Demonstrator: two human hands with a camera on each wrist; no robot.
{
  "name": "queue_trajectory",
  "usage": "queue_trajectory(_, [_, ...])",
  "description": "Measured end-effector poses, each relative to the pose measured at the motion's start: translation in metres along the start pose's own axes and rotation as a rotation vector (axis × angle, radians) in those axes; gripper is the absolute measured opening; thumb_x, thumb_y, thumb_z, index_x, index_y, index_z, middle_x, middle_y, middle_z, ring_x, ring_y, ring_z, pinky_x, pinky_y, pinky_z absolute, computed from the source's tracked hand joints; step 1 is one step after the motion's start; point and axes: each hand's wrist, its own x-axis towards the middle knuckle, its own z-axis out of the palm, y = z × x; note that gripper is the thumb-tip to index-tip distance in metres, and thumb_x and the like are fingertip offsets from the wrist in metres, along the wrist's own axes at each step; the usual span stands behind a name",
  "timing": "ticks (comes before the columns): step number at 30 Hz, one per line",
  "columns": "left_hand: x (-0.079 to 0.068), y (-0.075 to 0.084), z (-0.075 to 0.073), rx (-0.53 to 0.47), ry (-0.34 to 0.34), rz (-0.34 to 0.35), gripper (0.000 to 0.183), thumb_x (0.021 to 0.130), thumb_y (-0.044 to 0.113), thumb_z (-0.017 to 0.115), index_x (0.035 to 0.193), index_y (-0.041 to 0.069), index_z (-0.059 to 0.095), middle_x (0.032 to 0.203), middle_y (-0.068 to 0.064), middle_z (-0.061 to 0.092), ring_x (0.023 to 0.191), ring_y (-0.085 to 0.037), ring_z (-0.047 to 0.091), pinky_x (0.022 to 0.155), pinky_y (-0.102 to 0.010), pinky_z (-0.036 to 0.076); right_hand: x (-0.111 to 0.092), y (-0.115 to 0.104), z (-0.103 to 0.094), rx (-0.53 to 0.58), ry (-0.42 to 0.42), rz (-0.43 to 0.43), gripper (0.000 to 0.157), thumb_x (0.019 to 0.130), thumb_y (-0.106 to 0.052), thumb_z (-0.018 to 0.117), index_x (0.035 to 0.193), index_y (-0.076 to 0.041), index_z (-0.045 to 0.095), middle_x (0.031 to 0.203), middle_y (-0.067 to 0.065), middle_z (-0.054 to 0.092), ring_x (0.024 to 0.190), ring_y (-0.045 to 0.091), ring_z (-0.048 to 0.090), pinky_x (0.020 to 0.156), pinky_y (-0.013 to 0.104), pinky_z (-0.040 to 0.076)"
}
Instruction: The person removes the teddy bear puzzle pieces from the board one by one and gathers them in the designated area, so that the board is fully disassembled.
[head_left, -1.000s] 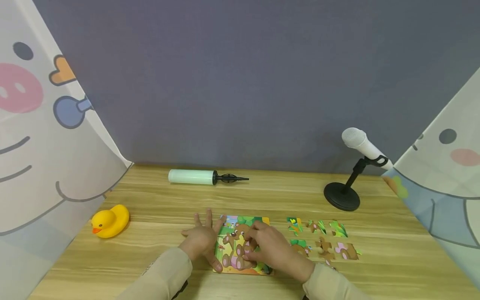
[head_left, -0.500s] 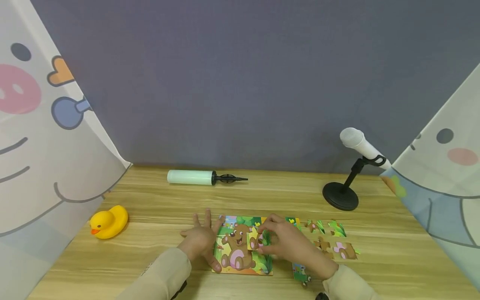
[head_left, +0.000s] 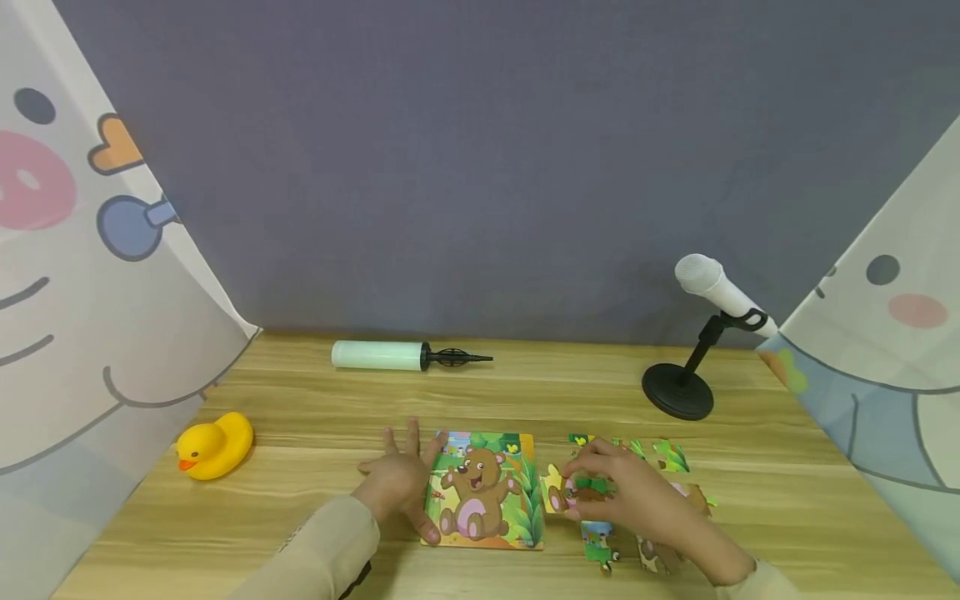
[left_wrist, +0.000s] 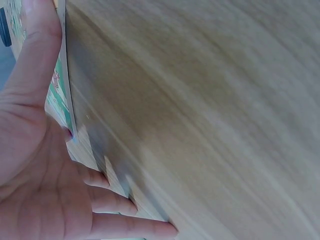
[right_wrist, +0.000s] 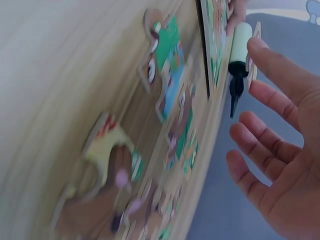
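A square puzzle board (head_left: 480,500) with a brown bear picture lies flat on the table. My left hand (head_left: 397,482) rests at its left side, fingers spread and straight, thumb on the board's lower left corner. Just right of the board, my right hand (head_left: 626,492) pinches a puzzle piece (head_left: 552,492) with yellow and brown on it between thumb and fingers. In the right wrist view this piece (right_wrist: 253,55) shows nearly edge-on, and the other fingers are bent loosely. Below and behind that hand lie several loose puzzle pieces (head_left: 597,540), partly hidden by it.
A yellow rubber duck (head_left: 215,446) sits at the left. Toward the back wall lies a pale green hand pump (head_left: 382,355) with a black nozzle. At the back right stands a white microphone (head_left: 720,287) on a black stand (head_left: 678,391).
My right hand has lifted the puzzle piece off the board and carried it right, over the loose pieces. The whole bear picture now shows. My left hand stays put.
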Motion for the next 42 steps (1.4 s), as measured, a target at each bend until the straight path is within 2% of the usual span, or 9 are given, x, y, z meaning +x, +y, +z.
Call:
queue_trajectory(5, [-0.001, 0.001, 0.000, -0.005, 0.001, 0.003, 0.135, 0.052, 0.044, 0.093, 0.162, 0.016, 0.019, 0.163, -0.036, 0.007, 0.142, -0.067, 0.008, 0.090, -0.084, 0.036, -0.017, 0.007, -0.010, 0.039, 0.018, -0.013, 0.037, 0.087, -0.041, 0.078, 0.117, -0.022, 0.072, 0.106, -0.002, 0.061, 0.073, 0.012, 0.055, 0.060, 0.024, 0.051])
queue_trajectory(8, [-0.001, 0.001, 0.000, -0.013, 0.005, 0.005, 0.135, 0.052, 0.043, 0.093, 0.162, 0.015, 0.019, 0.162, -0.036, 0.007, 0.142, -0.068, 0.009, 0.089, -0.085, 0.035, -0.029, 0.010, -0.018, 0.031, 0.021, 0.040, 0.037, 0.086, -0.043, 0.078, 0.118, -0.025, 0.072, 0.115, 0.003, 0.063, 0.089, 0.024, 0.065, 0.063, 0.024, 0.053])
queue_trajectory(11, [-0.002, 0.001, 0.000, -0.020, 0.003, 0.004, 0.135, 0.052, 0.042, 0.093, 0.162, 0.014, 0.019, 0.162, -0.037, 0.007, 0.142, -0.068, 0.008, 0.089, -0.085, 0.035, -0.040, 0.015, -0.026, 0.031, 0.027, 0.081, 0.036, 0.086, -0.042, 0.079, 0.118, -0.026, 0.072, 0.116, 0.002, 0.064, 0.094, 0.027, 0.064, 0.064, 0.024, 0.052])
queue_trajectory(12, [-0.002, 0.001, 0.000, -0.022, 0.003, 0.004, 0.135, 0.052, 0.042, 0.093, 0.162, 0.014, 0.019, 0.162, -0.037, 0.007, 0.142, -0.068, 0.008, 0.089, -0.085, 0.034, -0.044, 0.018, -0.028, 0.019, 0.033, 0.083, 0.035, 0.086, -0.041, 0.080, 0.117, -0.027, 0.072, 0.116, 0.000, 0.064, 0.096, 0.023, 0.064, 0.064, 0.024, 0.052])
queue_trajectory(16, [-0.001, 0.000, 0.001, -0.019, 0.000, 0.002, 0.135, 0.053, 0.043, 0.093, 0.162, 0.015, 0.019, 0.162, -0.037, 0.007, 0.142, -0.068, 0.008, 0.090, -0.086, 0.034, -0.058, 0.031, -0.035, 0.008, 0.050, 0.048, 0.033, 0.086, -0.032, 0.082, 0.116, -0.023, 0.072, 0.107, -0.005, 0.062, 0.079, 0.007, 0.054, 0.058, 0.023, 0.047])
queue_trajectory(24, [0.000, -0.001, 0.002, -0.017, 0.003, 0.006, 0.134, 0.053, 0.042, 0.093, 0.162, 0.014, 0.019, 0.162, -0.037, 0.008, 0.141, -0.068, 0.009, 0.089, -0.085, 0.035, -0.085, 0.054, -0.043, -0.026, 0.096, -0.015, 0.039, 0.079, -0.017, 0.087, 0.115, -0.020, 0.072, 0.100, -0.010, 0.060, 0.081, 0.003, 0.056, 0.057, 0.024, 0.047])
queue_trajectory(29, [-0.001, -0.001, 0.002, -0.024, 0.015, 0.020, 0.134, 0.053, 0.041, 0.093, 0.161, 0.013, 0.020, 0.161, -0.038, 0.009, 0.140, -0.069, 0.010, 0.088, -0.086, 0.034, -0.103, 0.064, -0.050, -0.084, 0.121, 0.042, 0.045, 0.078, -0.016, 0.088, 0.118, -0.025, 0.071, 0.107, -0.015, 0.063, 0.090, 0.000, 0.057, 0.058, 0.024, 0.045])
queue_trajectory(37, [-0.001, -0.001, 0.001, -0.037, 0.009, 0.025, 0.135, 0.053, 0.040, 0.093, 0.161, 0.012, 0.019, 0.161, -0.039, 0.006, 0.140, -0.070, 0.007, 0.088, -0.087, 0.034, -0.137, 0.085, -0.055, 0.029, 0.088, 0.123, 0.041, 0.081, -0.004, 0.084, 0.116, -0.022, 0.072, 0.109, -0.019, 0.062, 0.088, -0.002, 0.055, 0.060, 0.024, 0.047])
queue_trajectory(42, [-0.002, -0.002, 0.001, -0.041, 0.005, 0.024, 0.135, 0.052, 0.040, 0.093, 0.161, 0.012, 0.018, 0.161, -0.039, 0.005, 0.140, -0.070, 0.006, 0.088, -0.087, 0.033, -0.149, 0.094, -0.056, 0.022, 0.063, 0.165, 0.040, 0.081, -0.006, 0.085, 0.115, -0.024, 0.074, 0.106, -0.022, 0.063, 0.089, -0.005, 0.053, 0.059, 0.021, 0.043])
